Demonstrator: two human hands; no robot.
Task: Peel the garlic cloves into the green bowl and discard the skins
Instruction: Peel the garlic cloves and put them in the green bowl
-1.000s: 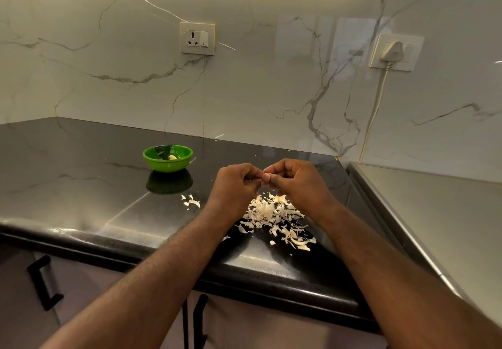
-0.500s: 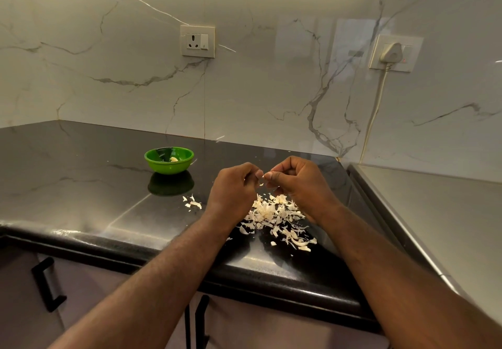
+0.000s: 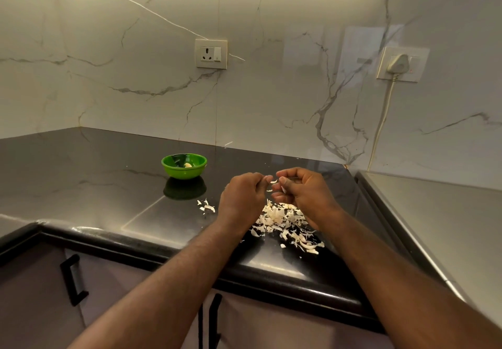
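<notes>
both hands hang just above the worktop [image 3: 81, 174], close together, fingers curled. the right hand [image 3: 305, 191] pinches a pale bit [image 3: 284, 189] at its fingertips; clove or skin, i cannot tell. the left hand [image 3: 241, 196] has thumb and forefinger drawn together, and whether they hold anything is hidden. a skin flake [image 3: 274, 182] shows between the 2 hands. under them lies the skin pile [image 3: 282, 221], with a few scraps [image 3: 206, 207] just to its left. the green bowl [image 3: 167, 164] stands farther left, apart from the hands, with 1 peeled clove [image 3: 188, 165] inside.
</notes>
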